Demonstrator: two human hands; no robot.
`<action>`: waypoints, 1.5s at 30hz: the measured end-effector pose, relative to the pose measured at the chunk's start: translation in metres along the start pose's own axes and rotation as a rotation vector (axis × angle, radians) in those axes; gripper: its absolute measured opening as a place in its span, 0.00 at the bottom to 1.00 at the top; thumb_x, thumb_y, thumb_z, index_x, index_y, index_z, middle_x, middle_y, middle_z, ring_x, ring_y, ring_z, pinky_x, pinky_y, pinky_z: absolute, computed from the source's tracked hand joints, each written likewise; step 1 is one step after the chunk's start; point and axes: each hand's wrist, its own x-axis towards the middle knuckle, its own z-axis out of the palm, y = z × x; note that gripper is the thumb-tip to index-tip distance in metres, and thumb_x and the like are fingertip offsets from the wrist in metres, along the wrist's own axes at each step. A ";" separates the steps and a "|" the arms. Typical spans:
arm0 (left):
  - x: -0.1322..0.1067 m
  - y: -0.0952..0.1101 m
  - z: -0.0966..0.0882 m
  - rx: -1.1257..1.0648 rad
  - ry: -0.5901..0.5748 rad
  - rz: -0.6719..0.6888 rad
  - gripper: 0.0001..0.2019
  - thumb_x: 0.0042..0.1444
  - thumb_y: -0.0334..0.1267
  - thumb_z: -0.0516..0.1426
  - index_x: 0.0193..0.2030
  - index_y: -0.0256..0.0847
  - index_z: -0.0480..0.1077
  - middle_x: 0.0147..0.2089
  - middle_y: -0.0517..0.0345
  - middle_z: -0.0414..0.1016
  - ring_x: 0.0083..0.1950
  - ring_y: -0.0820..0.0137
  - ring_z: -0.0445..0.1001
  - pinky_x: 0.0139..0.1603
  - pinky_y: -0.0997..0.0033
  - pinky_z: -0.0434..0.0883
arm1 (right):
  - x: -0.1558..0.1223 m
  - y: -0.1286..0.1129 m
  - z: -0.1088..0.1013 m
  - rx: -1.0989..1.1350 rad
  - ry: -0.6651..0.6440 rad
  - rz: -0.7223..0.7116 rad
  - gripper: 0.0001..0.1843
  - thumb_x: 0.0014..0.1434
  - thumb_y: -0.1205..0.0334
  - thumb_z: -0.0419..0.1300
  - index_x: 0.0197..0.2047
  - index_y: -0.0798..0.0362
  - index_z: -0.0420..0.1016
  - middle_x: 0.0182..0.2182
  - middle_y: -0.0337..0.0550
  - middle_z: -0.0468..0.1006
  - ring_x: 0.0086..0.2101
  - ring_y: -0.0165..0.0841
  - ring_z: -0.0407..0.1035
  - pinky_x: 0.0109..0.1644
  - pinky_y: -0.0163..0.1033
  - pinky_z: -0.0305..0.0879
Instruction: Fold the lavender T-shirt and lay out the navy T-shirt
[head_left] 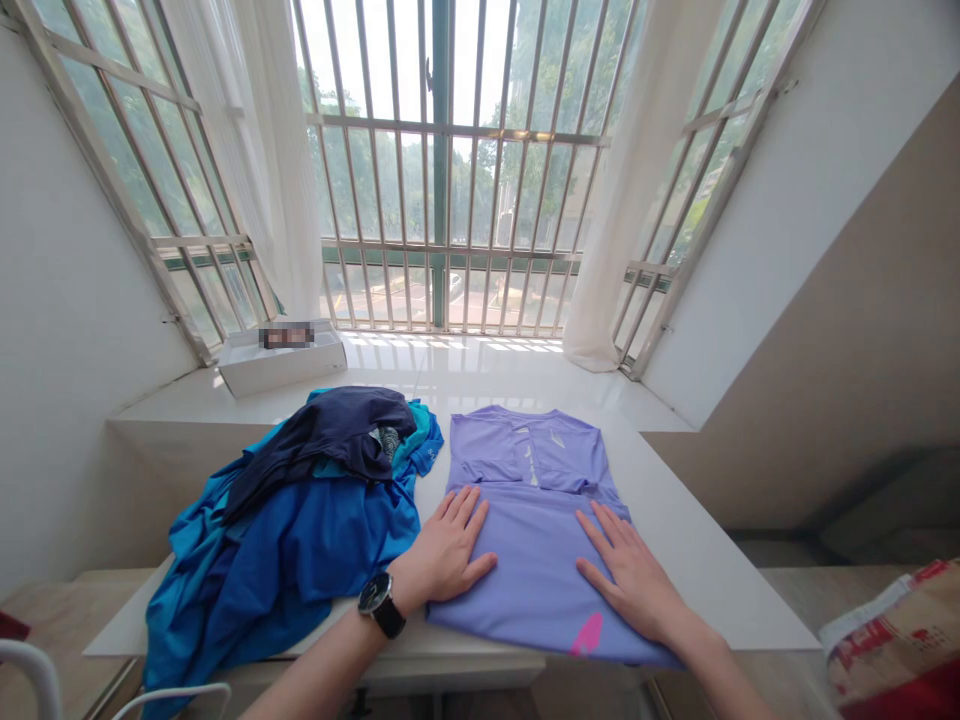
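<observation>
A lavender shirt (517, 560) lies partly folded on the white table, its lower part turned up over the body and its sleeves tucked in toward the middle. My left hand (444, 545) rests flat on the shirt's left side, fingers spread; a black-strapped watch (381, 604) is on that wrist. Flat on the right side of the same shirt lies my right hand (628, 568), fingers also apart. Neither hand grips the cloth. A pink mark (587, 634) shows near the shirt's front edge.
To the left, a heap of blue clothes (300, 550) with a dark navy garment (330, 440) on top hangs over the edge of the white table (705, 570). A white box (281, 365) stands on the sill before the barred window. A printed bag (896, 635) is at right.
</observation>
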 end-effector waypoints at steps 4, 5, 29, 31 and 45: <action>0.010 -0.008 0.000 0.002 0.006 -0.004 0.37 0.66 0.61 0.42 0.72 0.34 0.52 0.75 0.42 0.46 0.75 0.53 0.44 0.73 0.51 0.46 | 0.013 0.003 0.002 0.020 0.024 -0.001 0.38 0.64 0.35 0.45 0.71 0.45 0.54 0.71 0.48 0.49 0.69 0.46 0.45 0.71 0.56 0.46; 0.011 -0.009 0.000 0.001 0.008 -0.005 0.37 0.66 0.61 0.42 0.72 0.35 0.52 0.75 0.42 0.45 0.75 0.54 0.44 0.73 0.51 0.46 | 0.016 0.004 0.003 0.025 0.029 -0.003 0.38 0.64 0.35 0.45 0.71 0.44 0.54 0.71 0.48 0.49 0.69 0.46 0.45 0.71 0.55 0.46; 0.010 -0.013 0.004 -0.045 0.078 -0.025 0.31 0.66 0.53 0.49 0.71 0.40 0.54 0.75 0.45 0.47 0.74 0.56 0.47 0.73 0.50 0.52 | 0.015 0.018 0.010 0.243 0.185 -0.006 0.30 0.63 0.41 0.54 0.62 0.47 0.70 0.66 0.46 0.63 0.64 0.45 0.58 0.68 0.54 0.57; 0.010 -0.013 0.004 -0.039 0.073 -0.024 0.31 0.66 0.53 0.49 0.71 0.40 0.53 0.75 0.45 0.47 0.74 0.56 0.47 0.73 0.50 0.52 | 0.015 0.018 0.011 0.223 0.185 -0.009 0.30 0.63 0.41 0.53 0.63 0.46 0.70 0.67 0.46 0.62 0.64 0.45 0.58 0.68 0.54 0.57; 0.017 -0.027 -0.002 -0.089 0.276 -0.142 0.24 0.69 0.44 0.46 0.67 0.36 0.59 0.68 0.42 0.62 0.71 0.58 0.58 0.69 0.51 0.59 | 0.006 0.022 -0.004 0.164 0.190 0.018 0.38 0.66 0.38 0.44 0.70 0.52 0.57 0.71 0.51 0.51 0.69 0.44 0.45 0.70 0.55 0.49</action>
